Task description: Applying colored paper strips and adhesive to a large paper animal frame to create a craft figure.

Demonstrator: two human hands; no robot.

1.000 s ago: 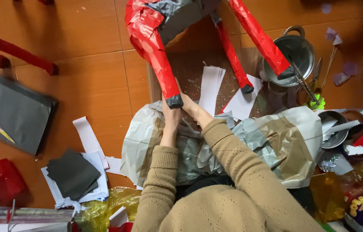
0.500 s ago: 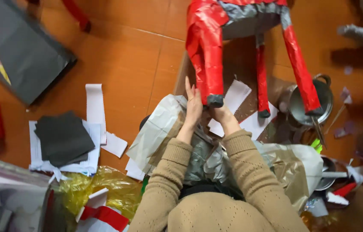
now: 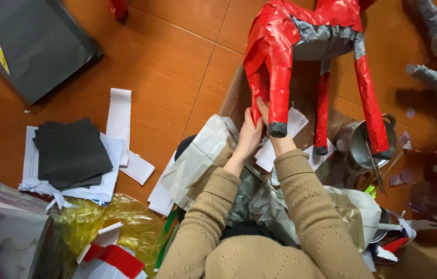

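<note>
The red paper-covered animal figure [image 3: 301,46] stood at about one o'clock from the person, its body still showing a grey unpapered band, its four legs running down toward the sweater sleeves, and the nearest leg [image 3: 275,98] rose almost straight up the picture from a grey foot at its lower end. Both hands met on that leg: the left hand [image 3: 248,137] pressed flat against its left side and the right hand [image 3: 272,135] came up from under the foot, fingers laid on the red paper beside the left, so the two were together on the leg (how tightly they gripped it I could not tell). The left hand showed more fully; the right sat partly behind the foot. White paper slips [image 3: 280,139] lay under the feet on a brown board [image 3: 234,93], and a steel pot [image 3: 363,144] with sticks in it stood at three o'clock, just by the far leg. At nine o'clock lay a stack of dark grey squares [image 3: 71,152] on white sheets, a white strip [image 3: 119,124] beside them; at ten o'clock a large grey sheet [image 3: 37,46] with a yellow stripe; at seven o'clock a crumpled yellow plastic bag [image 3: 120,227].
</note>
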